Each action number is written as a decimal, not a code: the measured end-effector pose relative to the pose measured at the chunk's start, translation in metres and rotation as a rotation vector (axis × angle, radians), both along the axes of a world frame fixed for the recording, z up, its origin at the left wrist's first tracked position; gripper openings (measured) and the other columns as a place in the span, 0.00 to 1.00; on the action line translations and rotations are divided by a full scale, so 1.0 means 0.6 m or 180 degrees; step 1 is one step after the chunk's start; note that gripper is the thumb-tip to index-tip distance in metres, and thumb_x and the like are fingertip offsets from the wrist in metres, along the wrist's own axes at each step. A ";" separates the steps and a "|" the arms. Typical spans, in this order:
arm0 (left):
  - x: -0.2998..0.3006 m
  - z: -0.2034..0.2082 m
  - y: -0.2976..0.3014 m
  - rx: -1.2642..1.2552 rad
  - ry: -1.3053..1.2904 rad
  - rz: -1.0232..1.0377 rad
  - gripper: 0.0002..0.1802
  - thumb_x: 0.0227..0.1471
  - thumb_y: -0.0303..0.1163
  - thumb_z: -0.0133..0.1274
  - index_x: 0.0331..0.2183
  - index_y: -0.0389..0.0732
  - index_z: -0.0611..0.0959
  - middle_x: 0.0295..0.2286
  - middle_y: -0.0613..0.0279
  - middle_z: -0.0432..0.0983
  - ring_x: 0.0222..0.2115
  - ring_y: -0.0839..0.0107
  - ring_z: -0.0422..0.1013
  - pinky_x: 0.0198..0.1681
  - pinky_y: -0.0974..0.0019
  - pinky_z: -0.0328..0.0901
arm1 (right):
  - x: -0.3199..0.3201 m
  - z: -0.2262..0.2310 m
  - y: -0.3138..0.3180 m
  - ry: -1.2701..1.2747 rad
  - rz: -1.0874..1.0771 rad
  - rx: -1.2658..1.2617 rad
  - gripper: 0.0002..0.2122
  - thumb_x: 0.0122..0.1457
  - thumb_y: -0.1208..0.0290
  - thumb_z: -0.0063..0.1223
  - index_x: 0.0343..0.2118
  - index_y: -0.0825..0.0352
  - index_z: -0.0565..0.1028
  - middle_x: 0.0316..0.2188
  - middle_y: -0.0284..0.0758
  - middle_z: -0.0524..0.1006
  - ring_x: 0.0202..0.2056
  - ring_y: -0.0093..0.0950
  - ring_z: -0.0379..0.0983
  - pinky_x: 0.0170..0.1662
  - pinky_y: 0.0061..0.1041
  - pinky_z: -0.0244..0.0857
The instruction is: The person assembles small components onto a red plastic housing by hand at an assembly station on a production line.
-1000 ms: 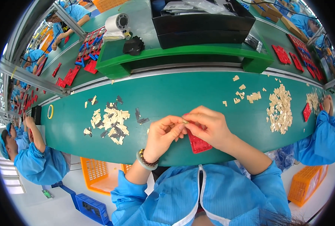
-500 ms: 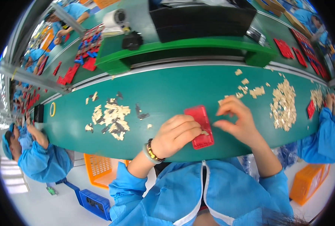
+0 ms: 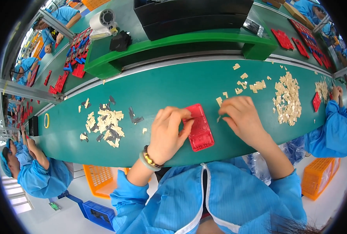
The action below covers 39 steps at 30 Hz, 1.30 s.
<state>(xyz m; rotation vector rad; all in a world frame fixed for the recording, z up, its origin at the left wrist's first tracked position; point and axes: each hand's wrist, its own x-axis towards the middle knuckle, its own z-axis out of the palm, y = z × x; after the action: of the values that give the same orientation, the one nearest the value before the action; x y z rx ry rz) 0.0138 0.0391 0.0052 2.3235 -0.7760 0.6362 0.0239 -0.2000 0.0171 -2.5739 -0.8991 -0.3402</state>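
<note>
A red plastic case [image 3: 201, 136] lies on the green tabletop in front of me, with ridges and recesses facing up. My left hand [image 3: 166, 134] reaches over its left edge, thumb and index finger close together on the upper part; anything between those fingertips is too small to make out. Just right of the case, my right hand [image 3: 241, 119] pinches a small greyish piece [image 3: 219, 118] between thumb and fingers. Beyond that hand, several small cream pieces [image 3: 257, 86] lie scattered.
At left is a pile of cream and black strips [image 3: 110, 124]; at right, a larger pile of cream pieces [image 3: 287, 99]. A green shelf [image 3: 181, 43] carrying a black box [image 3: 197, 25] spans the back. Co-workers in blue sit on both sides. A yellow tape ring [image 3: 46, 120] lies far left.
My left hand has drawn back from the case's middle to its left edge, uncovering more of it. My right fingers, apart before, now pinch a small piece. The whole view has shifted slightly.
</note>
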 end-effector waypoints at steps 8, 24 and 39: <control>-0.002 0.010 0.013 -0.2062 0.2544 -0.0162 0.16 0.52 0.21 0.49 0.44 0.37 0.69 0.29 0.54 0.78 0.29 0.59 0.75 0.33 0.63 0.67 | -0.002 -0.005 0.098 -0.1143 0.0319 0.0151 0.10 0.41 0.70 0.62 0.29 0.62 0.75 0.38 0.29 0.74 0.46 0.30 0.69 0.49 0.35 0.60; -0.044 -0.096 -0.010 0.0700 0.0320 0.0039 0.23 0.47 0.36 0.58 0.41 0.30 0.77 0.46 0.45 0.69 0.51 0.52 0.65 0.51 0.57 0.66 | 0.070 -0.098 0.101 0.2793 -0.0752 0.2194 0.04 0.56 0.76 0.57 0.29 0.72 0.77 0.19 0.27 0.75 0.19 0.13 0.66 0.21 0.12 0.58; -0.047 -0.099 -0.008 0.0741 0.0276 0.0062 0.21 0.49 0.36 0.55 0.41 0.30 0.77 0.46 0.46 0.69 0.52 0.53 0.64 0.51 0.59 0.66 | 0.077 -0.098 0.098 0.2817 -0.0663 0.2099 0.04 0.55 0.77 0.57 0.28 0.72 0.78 0.16 0.27 0.74 0.18 0.12 0.66 0.20 0.14 0.59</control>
<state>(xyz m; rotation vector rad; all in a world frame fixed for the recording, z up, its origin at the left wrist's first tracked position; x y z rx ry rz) -0.0143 0.0344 -0.0543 2.5536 -0.8255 0.4706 0.0704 -0.1415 -0.0417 -1.8712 -0.1424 0.3820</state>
